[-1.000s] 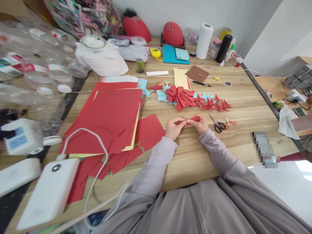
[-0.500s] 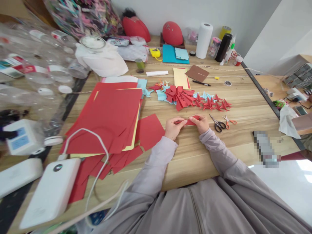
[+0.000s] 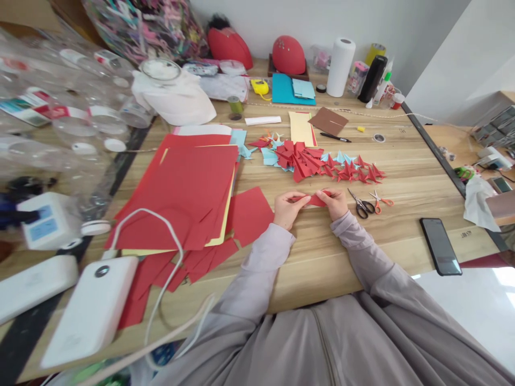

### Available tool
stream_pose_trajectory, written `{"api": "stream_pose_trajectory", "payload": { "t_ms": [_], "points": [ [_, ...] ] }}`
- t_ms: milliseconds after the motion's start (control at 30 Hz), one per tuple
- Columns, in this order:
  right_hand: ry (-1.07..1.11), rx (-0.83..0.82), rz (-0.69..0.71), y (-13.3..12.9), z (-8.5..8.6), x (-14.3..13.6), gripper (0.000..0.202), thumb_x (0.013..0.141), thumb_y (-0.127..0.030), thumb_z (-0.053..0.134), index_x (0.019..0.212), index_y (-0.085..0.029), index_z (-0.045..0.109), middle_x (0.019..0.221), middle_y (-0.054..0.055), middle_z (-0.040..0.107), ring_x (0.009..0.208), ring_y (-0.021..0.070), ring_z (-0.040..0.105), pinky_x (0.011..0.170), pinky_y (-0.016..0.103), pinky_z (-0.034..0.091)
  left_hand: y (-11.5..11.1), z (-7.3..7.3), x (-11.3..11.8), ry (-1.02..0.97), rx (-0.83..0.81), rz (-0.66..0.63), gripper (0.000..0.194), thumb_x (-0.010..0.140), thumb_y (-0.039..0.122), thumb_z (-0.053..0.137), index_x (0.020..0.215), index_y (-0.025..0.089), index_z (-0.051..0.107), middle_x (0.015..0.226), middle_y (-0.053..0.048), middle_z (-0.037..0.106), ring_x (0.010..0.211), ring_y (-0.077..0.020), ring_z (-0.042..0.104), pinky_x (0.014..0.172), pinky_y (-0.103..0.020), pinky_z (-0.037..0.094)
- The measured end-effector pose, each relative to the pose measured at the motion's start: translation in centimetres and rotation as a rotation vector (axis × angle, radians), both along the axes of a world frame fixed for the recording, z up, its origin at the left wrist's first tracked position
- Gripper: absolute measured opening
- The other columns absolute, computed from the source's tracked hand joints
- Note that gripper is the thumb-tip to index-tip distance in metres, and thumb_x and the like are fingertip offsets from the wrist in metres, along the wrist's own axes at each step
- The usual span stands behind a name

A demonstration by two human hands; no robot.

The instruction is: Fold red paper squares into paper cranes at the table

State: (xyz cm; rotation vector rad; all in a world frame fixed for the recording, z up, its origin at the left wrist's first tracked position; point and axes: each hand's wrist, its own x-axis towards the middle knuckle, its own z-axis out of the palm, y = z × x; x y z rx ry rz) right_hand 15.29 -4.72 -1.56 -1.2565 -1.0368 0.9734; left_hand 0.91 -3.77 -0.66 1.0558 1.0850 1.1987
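Note:
A small piece of folded red paper [image 3: 316,201] is pinched between my two hands, just above the table's front part. My left hand [image 3: 288,209] grips its left end with thumb and fingers. On the right end, my right hand [image 3: 335,202] presses with its thumb on top; the fingers behind are partly hidden. Beyond the hands lies a heap of folded red paper pieces [image 3: 300,160], with a row of pointed red paper cranes [image 3: 349,170] to its right and light-blue folded ones [image 3: 269,156] among them. Black-handled scissors [image 3: 362,206] and orange-handled scissors [image 3: 379,201] rest right of my right hand.
Large red sheets [image 3: 193,187] and cut red squares [image 3: 249,214] lie to the left. A white power bank [image 3: 90,311] with a cable is at front left, a phone [image 3: 440,246] at right. Plastic bottles [image 3: 80,115] crowd the left side; a brown paper [image 3: 329,120] lies farther back.
The view has shifted slightly, so the table things appear a little further right. Both hands keep hold of the red paper, with hardly any visible change in their grip.

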Motion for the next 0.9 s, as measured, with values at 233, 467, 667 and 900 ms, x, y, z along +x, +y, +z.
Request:
{"api": "stream_pose_trajectory", "payload": {
  "t_ms": [233, 467, 667, 900],
  "points": [
    [-0.020, 0.005, 0.077, -0.3, 0.6, -0.1, 0.020, 0.056, -0.035, 0.078, 0.065, -0.019, 0.070, 0.062, 0.000, 0.067, 0.058, 0.0128, 0.056, 0.060, 0.028, 0.045, 0.2, -0.3, 0.1, -0.107, 0.016, 0.045, 0.024, 0.050, 0.028, 0.079, 0.066, 0.015, 0.068, 0.064, -0.001, 0.065, 0.060, -0.0116, 0.058, 0.061, -0.025, 0.048],
    [-0.030, 0.014, 0.054, -0.4, 1.0, -0.2, 0.020, 0.055, -0.034, 0.078, 0.063, -0.018, 0.070, 0.060, 0.000, 0.067, 0.056, 0.0133, 0.056, 0.058, 0.029, 0.046, 0.3, -0.5, 0.0, -0.116, 0.070, -0.016, 0.020, 0.055, 0.028, 0.077, 0.069, 0.016, 0.070, 0.070, -0.003, 0.068, 0.067, -0.0134, 0.060, 0.068, -0.028, 0.048],
    [-0.038, -0.001, 0.130, -0.4, 1.1, -0.2, 0.020, 0.055, -0.034, 0.079, 0.064, -0.018, 0.071, 0.063, 0.001, 0.068, 0.058, 0.0135, 0.058, 0.061, 0.029, 0.048, 0.3, -0.5, 0.0, -0.124, 0.089, -0.038, 0.017, 0.055, 0.028, 0.077, 0.066, 0.017, 0.069, 0.070, -0.002, 0.067, 0.069, -0.0139, 0.060, 0.069, -0.027, 0.048],
    [-0.018, -0.007, 0.082, -0.4, 0.8, -0.2, 0.020, 0.056, -0.032, 0.078, 0.067, -0.018, 0.071, 0.066, 0.001, 0.070, 0.061, 0.0139, 0.060, 0.064, 0.030, 0.049, 0.3, -0.9, 0.3, -0.175, -0.022, -0.032, 0.025, 0.054, 0.028, 0.079, 0.074, 0.015, 0.071, 0.071, -0.002, 0.069, 0.064, -0.0120, 0.060, 0.067, -0.027, 0.048]
  ]
}}
